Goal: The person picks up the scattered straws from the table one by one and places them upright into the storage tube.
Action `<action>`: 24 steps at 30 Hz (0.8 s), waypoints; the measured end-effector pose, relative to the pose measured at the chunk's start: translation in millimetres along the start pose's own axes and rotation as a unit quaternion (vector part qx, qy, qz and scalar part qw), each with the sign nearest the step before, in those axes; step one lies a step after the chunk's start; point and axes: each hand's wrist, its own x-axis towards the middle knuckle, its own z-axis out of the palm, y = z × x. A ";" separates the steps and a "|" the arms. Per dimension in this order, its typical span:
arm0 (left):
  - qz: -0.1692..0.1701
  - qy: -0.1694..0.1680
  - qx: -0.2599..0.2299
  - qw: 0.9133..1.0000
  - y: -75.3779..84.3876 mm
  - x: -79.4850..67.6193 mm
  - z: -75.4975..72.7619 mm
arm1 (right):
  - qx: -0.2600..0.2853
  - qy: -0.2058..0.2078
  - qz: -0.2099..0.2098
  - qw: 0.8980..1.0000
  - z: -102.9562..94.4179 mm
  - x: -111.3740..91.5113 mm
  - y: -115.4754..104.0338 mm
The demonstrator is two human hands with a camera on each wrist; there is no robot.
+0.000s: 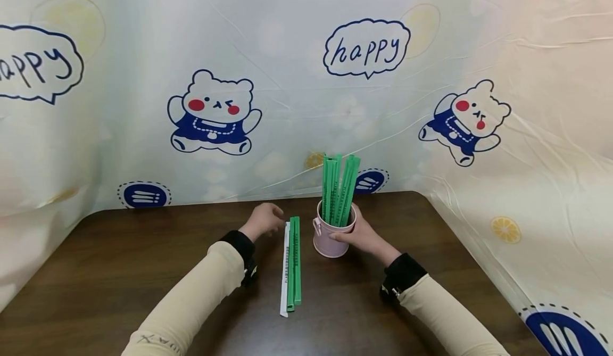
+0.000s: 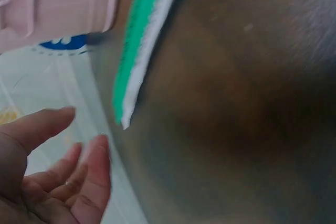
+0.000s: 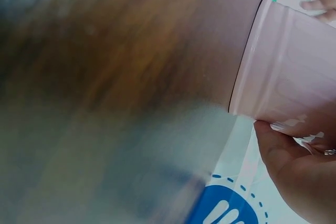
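Note:
A small pink bucket point(image 1: 330, 241) stands upright on the table, holding several long green packets point(image 1: 339, 191) with dark print, perhaps wrapped chopsticks. My right hand point(image 1: 361, 233) grips the bucket from its right side; in the right wrist view the thumb lies against the pink wall point(image 3: 294, 72). Left of the bucket lie a white packet point(image 1: 284, 271) and two green packets point(image 1: 293, 265), side by side. Beside their far ends is my left hand point(image 1: 265, 220). In the left wrist view its fingers point(image 2: 94, 182) are spread from the thumb, holding nothing, apart from the packets.
A dark brown wooden table point(image 1: 143, 271) carries everything. Behind it and along the right hangs a pale curtain point(image 1: 287, 52) with printed bears and speech bubbles, meeting the table's far edge just behind the bucket.

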 end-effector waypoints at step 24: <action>-0.045 0.003 0.072 0.996 -7.3 -0.2 26.6 | 0.000 -0.001 0.001 1.000 -2.2 2.8 0.1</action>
